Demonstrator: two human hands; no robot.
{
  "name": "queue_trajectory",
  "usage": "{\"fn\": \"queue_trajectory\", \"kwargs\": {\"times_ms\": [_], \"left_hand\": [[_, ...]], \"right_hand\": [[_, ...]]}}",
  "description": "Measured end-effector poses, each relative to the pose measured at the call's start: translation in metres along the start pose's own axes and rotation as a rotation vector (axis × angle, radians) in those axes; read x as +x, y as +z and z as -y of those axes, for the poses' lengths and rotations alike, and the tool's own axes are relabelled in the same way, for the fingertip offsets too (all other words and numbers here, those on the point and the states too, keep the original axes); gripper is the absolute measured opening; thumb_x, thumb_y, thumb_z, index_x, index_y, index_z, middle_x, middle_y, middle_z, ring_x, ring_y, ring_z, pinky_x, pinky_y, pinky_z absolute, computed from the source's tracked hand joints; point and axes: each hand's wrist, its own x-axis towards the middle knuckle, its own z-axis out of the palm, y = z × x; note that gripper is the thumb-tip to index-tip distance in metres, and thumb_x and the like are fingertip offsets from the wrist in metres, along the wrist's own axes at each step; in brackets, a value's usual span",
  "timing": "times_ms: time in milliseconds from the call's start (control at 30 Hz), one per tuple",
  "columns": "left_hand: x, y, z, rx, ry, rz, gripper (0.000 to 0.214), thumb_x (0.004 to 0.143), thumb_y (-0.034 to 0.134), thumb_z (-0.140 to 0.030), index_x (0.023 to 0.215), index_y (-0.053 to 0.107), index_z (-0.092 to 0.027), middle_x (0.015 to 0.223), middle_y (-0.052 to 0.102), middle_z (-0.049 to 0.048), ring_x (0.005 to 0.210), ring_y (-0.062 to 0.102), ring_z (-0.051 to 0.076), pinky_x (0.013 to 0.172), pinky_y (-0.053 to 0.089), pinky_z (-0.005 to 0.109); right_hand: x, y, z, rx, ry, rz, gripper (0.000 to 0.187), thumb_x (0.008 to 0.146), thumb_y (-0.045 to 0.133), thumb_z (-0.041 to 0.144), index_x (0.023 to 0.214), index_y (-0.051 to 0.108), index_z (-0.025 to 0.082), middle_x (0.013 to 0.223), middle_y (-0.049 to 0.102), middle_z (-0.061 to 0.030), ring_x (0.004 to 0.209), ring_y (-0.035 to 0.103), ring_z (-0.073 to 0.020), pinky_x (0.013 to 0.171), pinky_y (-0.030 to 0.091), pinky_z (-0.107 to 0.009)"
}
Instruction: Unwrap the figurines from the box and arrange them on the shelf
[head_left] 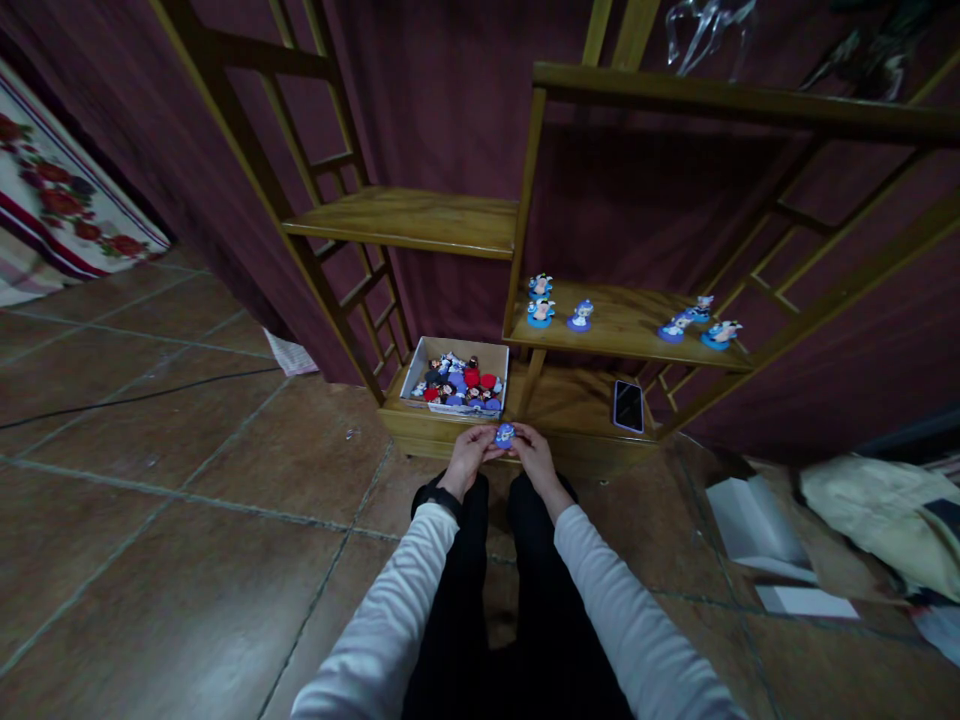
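Note:
Between my two hands, in front of the lowest shelf, is a small figurine (505, 435) with a blue-purple round base. My left hand (472, 450) pinches it from the left side, and my right hand (531, 448) holds it from the right. Just beyond my hands a white cardboard box (416, 368) full of small figurines, red, purple and dark, stands on the lowest shelf. On the middle shelf (630, 335) stand several similar figurines: a purple one (580, 316) near its middle, blue-based ones at its left, and more at its right end.
A phone (628, 406) lies on the lowest shelf (570, 400) at the right. The wooden rack has an upper left shelf (420, 222) and upright posts. Cardboard pieces (761, 520) and a pale cloth bag (877, 510) lie on the floor at right. A black cable (135, 397) crosses the left floor.

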Motion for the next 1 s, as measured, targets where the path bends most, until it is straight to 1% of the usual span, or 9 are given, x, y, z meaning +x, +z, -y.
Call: {"fn": "queue_trajectory", "kwargs": {"times_ms": [100,200,400,567,667,833,1000], "left_hand": [[0.001,0.0,0.001,0.007,0.005,-0.027,0.02,0.065,0.07,-0.017,0.083,0.065,-0.011,0.072,0.068,0.0068,0.064,0.065,0.015,0.068,0.055,0.03],[0.002,0.0,0.002,0.006,0.02,-0.048,0.019,0.065,0.07,-0.016,0.083,0.066,-0.011,0.073,0.068,0.007,0.064,0.065,0.015,0.068,0.055,0.03],[0.0,-0.001,0.001,-0.048,0.05,0.012,0.024,0.068,0.069,-0.02,0.089,0.067,-0.011,0.084,0.069,0.0093,0.069,0.064,0.014,0.07,0.053,0.029],[-0.001,-0.001,0.001,-0.07,0.065,0.018,0.028,0.066,0.071,-0.02,0.093,0.066,-0.013,0.086,0.068,0.0083,0.073,0.064,0.014,0.071,0.053,0.028],[-0.002,0.0,0.001,-0.072,0.089,0.007,0.03,0.065,0.071,-0.021,0.093,0.065,-0.013,0.085,0.068,0.0071,0.071,0.064,0.014,0.071,0.053,0.029],[-0.003,0.003,0.002,-0.059,0.125,0.0,0.031,0.063,0.074,-0.022,0.091,0.065,-0.013,0.08,0.068,0.0051,0.07,0.064,0.013,0.074,0.052,0.03],[-0.005,0.005,0.003,-0.029,0.133,0.0,0.03,0.057,0.077,-0.021,0.084,0.066,-0.012,0.076,0.068,0.0049,0.069,0.064,0.014,0.074,0.052,0.03]], "right_hand": [[-0.001,0.0,0.002,-0.005,0.001,0.022,0.031,0.066,0.059,0.024,0.096,0.065,0.022,0.091,0.068,-0.002,0.077,0.063,-0.0156,0.058,0.052,-0.023],[-0.002,0.001,0.005,0.015,0.015,0.04,0.031,0.067,0.06,0.025,0.097,0.065,0.021,0.093,0.068,-0.0025,0.079,0.063,-0.016,0.059,0.053,-0.024],[-0.002,0.003,0.007,0.113,0.033,0.025,0.029,0.066,0.064,0.029,0.094,0.064,0.02,0.093,0.067,-0.0027,0.075,0.063,-0.0143,0.061,0.055,-0.026],[-0.003,0.004,0.006,0.146,0.029,0.021,0.031,0.067,0.065,0.033,0.095,0.063,0.019,0.09,0.066,-0.0022,0.069,0.062,-0.0119,0.061,0.055,-0.025],[-0.004,0.004,0.008,0.161,0.035,0.019,0.032,0.068,0.064,0.036,0.095,0.062,0.019,0.09,0.065,-0.0021,0.066,0.062,-0.0112,0.061,0.056,-0.026],[-0.008,0.005,0.014,0.178,0.008,-0.018,0.032,0.068,0.064,0.036,0.096,0.059,0.02,0.09,0.064,-0.0009,0.069,0.062,-0.012,0.065,0.056,-0.028],[-0.009,0.005,0.014,0.17,0.016,-0.022,0.028,0.067,0.064,0.039,0.087,0.058,0.019,0.083,0.063,0.0002,0.065,0.062,-0.0115,0.064,0.057,-0.028]]}}
